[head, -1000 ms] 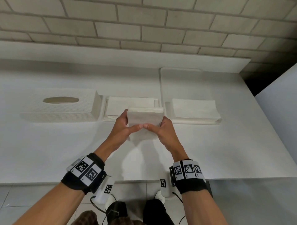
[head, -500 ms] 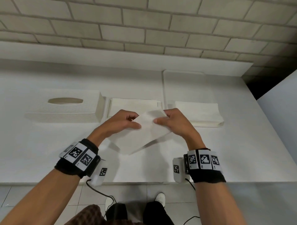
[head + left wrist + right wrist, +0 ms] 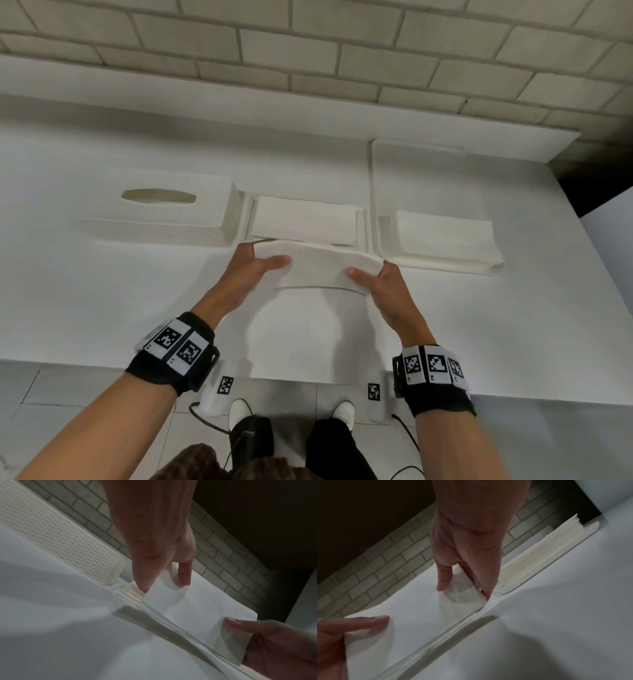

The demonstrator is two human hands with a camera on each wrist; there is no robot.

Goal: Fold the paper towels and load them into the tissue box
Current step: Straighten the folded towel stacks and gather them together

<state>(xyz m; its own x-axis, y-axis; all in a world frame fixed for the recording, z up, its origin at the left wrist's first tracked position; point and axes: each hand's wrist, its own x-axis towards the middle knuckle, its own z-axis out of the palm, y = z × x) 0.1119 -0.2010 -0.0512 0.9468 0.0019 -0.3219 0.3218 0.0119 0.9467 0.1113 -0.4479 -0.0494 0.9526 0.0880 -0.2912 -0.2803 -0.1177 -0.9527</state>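
A folded white paper towel (image 3: 318, 267) is stretched sideways just above the white counter, one hand at each end. My left hand (image 3: 255, 262) pinches its left end, thumb on top; the same pinch shows in the left wrist view on the towel (image 3: 193, 609). My right hand (image 3: 371, 279) pinches the right end, thumb on the towel (image 3: 426, 609). Behind it a stack of folded towels (image 3: 305, 217) lies in a shallow base. The white textured tissue box cover (image 3: 161, 212), with an oval slot, stands to the left.
A flat tray (image 3: 380, 192) at the right holds a stack of unfolded towels (image 3: 445, 236). A brick wall runs behind the counter. The counter's front edge (image 3: 102, 365) is near my wrists, with floor and my feet below. A dark gap lies at the far right.
The towel was held upright with my hands close together. It has since been turned and spread into a long horizontal strip, and my hands have moved apart to its two ends.
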